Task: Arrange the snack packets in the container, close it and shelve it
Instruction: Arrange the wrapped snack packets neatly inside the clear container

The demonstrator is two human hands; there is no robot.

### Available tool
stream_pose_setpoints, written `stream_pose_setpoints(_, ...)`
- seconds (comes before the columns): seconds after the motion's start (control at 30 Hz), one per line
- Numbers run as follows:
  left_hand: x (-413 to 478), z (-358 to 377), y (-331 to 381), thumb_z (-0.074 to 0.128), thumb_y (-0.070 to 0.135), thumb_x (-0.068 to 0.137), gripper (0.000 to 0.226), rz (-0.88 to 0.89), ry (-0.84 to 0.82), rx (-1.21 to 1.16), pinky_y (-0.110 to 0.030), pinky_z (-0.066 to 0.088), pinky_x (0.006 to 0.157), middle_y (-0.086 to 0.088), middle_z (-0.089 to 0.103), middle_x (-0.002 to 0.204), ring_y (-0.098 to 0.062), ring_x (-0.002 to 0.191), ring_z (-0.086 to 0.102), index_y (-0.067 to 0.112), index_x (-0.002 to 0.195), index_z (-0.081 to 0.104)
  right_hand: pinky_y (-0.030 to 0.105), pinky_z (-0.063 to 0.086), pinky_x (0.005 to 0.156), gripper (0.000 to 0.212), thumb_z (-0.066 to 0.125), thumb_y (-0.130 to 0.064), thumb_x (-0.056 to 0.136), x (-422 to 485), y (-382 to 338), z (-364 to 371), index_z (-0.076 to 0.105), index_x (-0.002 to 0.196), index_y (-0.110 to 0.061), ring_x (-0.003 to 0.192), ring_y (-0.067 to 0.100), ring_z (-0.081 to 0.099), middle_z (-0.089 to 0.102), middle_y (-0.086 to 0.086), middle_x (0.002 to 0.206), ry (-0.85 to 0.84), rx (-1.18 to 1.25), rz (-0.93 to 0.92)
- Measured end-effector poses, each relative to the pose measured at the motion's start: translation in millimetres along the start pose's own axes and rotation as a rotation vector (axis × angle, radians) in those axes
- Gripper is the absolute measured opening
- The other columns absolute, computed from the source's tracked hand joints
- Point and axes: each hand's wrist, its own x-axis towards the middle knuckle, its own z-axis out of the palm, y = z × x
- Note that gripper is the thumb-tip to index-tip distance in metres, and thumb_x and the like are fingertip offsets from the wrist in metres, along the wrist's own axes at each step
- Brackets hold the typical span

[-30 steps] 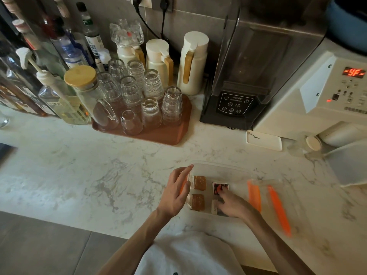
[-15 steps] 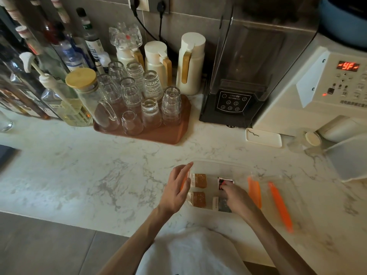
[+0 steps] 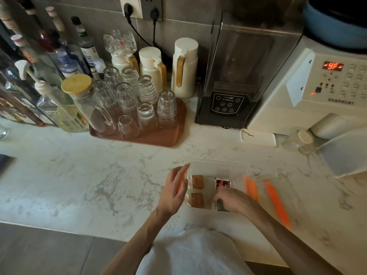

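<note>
A clear plastic container (image 3: 216, 165) with orange clips sits on the marble counter near the front edge. Inside lie two brown snack packets (image 3: 197, 181) (image 3: 196, 199), a red-and-black packet (image 3: 222, 183) and a dark packet (image 3: 220, 206). My left hand (image 3: 173, 192) rests against the container's left wall, fingers apart. My right hand (image 3: 232, 200) is inside the container, fingers on the dark packet at the front right; whether it grips the packet is hidden. The clear lid (image 3: 278, 197) with an orange clip lies just right of the container.
A brown tray (image 3: 158, 138) of upturned glasses stands behind, with bottles (image 3: 59, 62) at far left. A dark blender (image 3: 236, 76), white machine (image 3: 317, 90) and small white dish (image 3: 258, 137) line the back right. A translucent jug (image 3: 345, 151) sits at right.
My right hand slid from the red-and-black packet toward the front of the container onto the dark packet. My left hand stayed at the left wall.
</note>
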Motion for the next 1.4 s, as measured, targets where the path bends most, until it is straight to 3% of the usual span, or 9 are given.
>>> stream_pose_setpoints(0.23, -1, 0, 0, 0.029, 0.049, 0.105, 0.048, 0.007, -0.002, -0.002, -0.034, 0.044, 0.112, 0.022, 0.04, 0.137, -0.014, 0.135, 0.045, 0.039, 0.152, 0.035, 0.036, 0.044, 0.099, 0.059, 0.043, 0.011, 0.09, -4, 4, -4, 0.067, 0.126, -0.028, 0.122, 0.023, 0.044, 0.054, 0.001, 0.13, -0.014, -0.081, -0.02)
stream_pose_setpoints(0.67, 0, -1, -1, 0.031, 0.044, 0.106, 0.049, 0.007, -0.01, 0.0, -0.033, 0.043, 0.111, 0.023, 0.04, 0.136, -0.014, 0.133, 0.046, 0.034, 0.153, 0.037, 0.03, 0.042, 0.096, 0.057, 0.044, 0.008, 0.092, -10, -5, -13, 0.066, 0.127, -0.031, 0.129, 0.023, 0.038, 0.042, 0.002, 0.135, -0.074, -0.051, 0.04)
stream_pose_setpoints(0.77, 0, -2, -1, 0.03, 0.044, 0.106, 0.048, 0.002, -0.013, 0.001, -0.032, 0.043, 0.111, 0.02, 0.042, 0.135, -0.013, 0.133, 0.046, 0.034, 0.153, 0.037, 0.027, 0.046, 0.093, 0.048, 0.039, 0.001, 0.1, -12, -3, -19, 0.06, 0.136, -0.023, 0.125, 0.024, 0.054, 0.054, 0.003, 0.141, 0.041, 0.272, 0.075)
stream_pose_setpoints(0.87, 0, -1, -1, 0.03, 0.044, 0.106, 0.049, 0.001, -0.013, -0.003, -0.034, 0.044, 0.11, 0.015, 0.044, 0.134, -0.015, 0.132, 0.047, 0.03, 0.153, 0.038, 0.046, 0.051, 0.099, 0.041, 0.037, -0.022, 0.106, -15, 5, -22, 0.046, 0.146, -0.024, 0.119, 0.038, 0.06, 0.058, 0.002, 0.139, 0.162, 0.742, 0.207)
stream_pose_setpoints(0.97, 0, 1, -3, 0.029, 0.045, 0.106, 0.051, 0.004, -0.009, -0.01, -0.036, 0.043, 0.111, 0.014, 0.043, 0.135, -0.016, 0.132, 0.047, 0.029, 0.153, 0.037, 0.037, 0.046, 0.105, 0.059, 0.038, -0.051, 0.102, -15, 1, -15, 0.036, 0.151, -0.019, 0.122, 0.026, 0.058, 0.052, 0.01, 0.145, 0.034, 1.126, 0.306)
stream_pose_setpoints(1.07, 0, 2, -3, 0.027, 0.048, 0.106, 0.052, 0.013, 0.003, -0.012, -0.036, 0.043, 0.111, 0.013, 0.043, 0.136, -0.017, 0.132, 0.047, 0.029, 0.153, 0.037, 0.038, 0.042, 0.106, 0.097, 0.027, -0.08, 0.087, -5, -15, -5, 0.022, 0.155, -0.01, 0.132, 0.034, 0.051, 0.043, 0.024, 0.149, -0.114, 1.309, 0.38)
stream_pose_setpoints(1.2, -1, 3, -1, 0.029, 0.046, 0.105, 0.052, 0.003, 0.008, -0.011, -0.034, 0.041, 0.113, 0.012, 0.043, 0.137, -0.016, 0.135, 0.045, 0.029, 0.153, 0.037, 0.045, 0.046, 0.105, 0.124, 0.016, -0.098, 0.063, 8, -34, -5, 0.026, 0.154, -0.015, 0.117, 0.032, 0.062, 0.06, 0.021, 0.134, -0.106, 1.21, 0.474)
stream_pose_setpoints(1.3, -1, 1, 0, 0.03, 0.044, 0.105, 0.052, -0.003, -0.004, -0.004, -0.037, 0.042, 0.112, 0.008, 0.044, 0.137, -0.016, 0.134, 0.045, 0.026, 0.153, 0.038, 0.04, 0.049, 0.095, 0.121, 0.012, -0.1, 0.061, 11, -41, -4, 0.029, 0.153, -0.022, 0.103, 0.026, 0.069, 0.071, 0.017, 0.116, -0.138, 1.163, 0.409)
stream_pose_setpoints(1.4, -1, 0, 1, 0.03, 0.045, 0.105, 0.052, 0.006, -0.003, 0.001, -0.04, 0.043, 0.111, 0.007, 0.045, 0.136, -0.017, 0.133, 0.046, 0.026, 0.153, 0.038, 0.041, 0.046, 0.103, 0.129, 0.011, -0.098, 0.06, 13, -42, -4, 0.037, 0.149, -0.009, 0.11, 0.029, 0.065, 0.068, 0.019, 0.122, -0.146, 1.108, 0.464)
